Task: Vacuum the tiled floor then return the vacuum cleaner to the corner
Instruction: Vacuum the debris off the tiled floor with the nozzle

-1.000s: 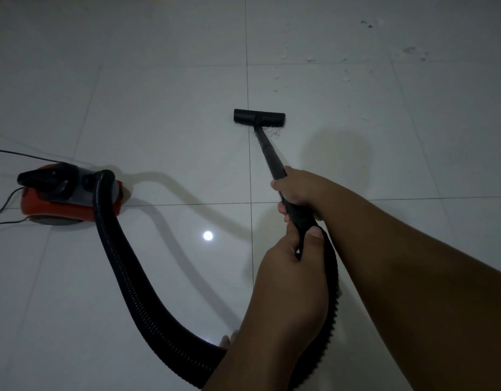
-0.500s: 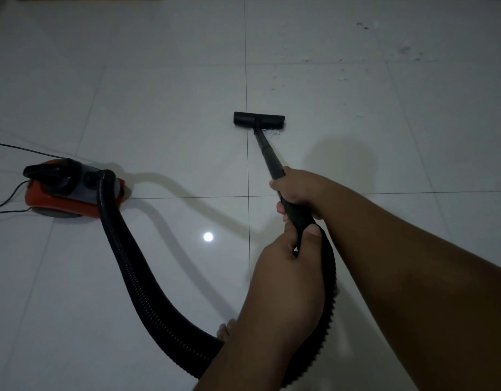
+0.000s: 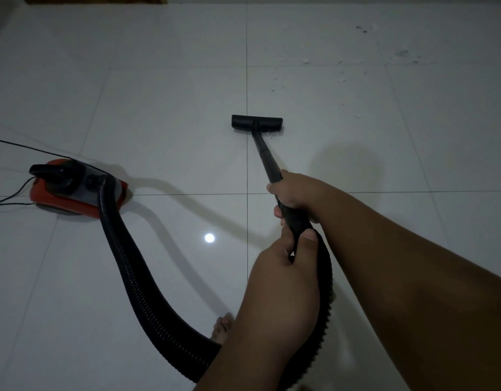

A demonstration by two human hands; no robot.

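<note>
**Two-handed vacuuming stance.** Nearest the camera, a bare foot stands on the tiled floor just beside the ribbed hose. The left hand grips the handle end where the hose meets the wand, thumb on top, probably to steer. The right hand, farther along, wraps the shaft, probably to push and bear down. The hose loops left to the red vacuum cleaner, which sits on the floor well left of both hands, its cord trailing off-frame. The wand's long axis runs away from the hands and slightly left, sloping down to the floor head, set crosswise on a grout line. Scattered debris lies beyond, to the right, not yet reached.
</note>
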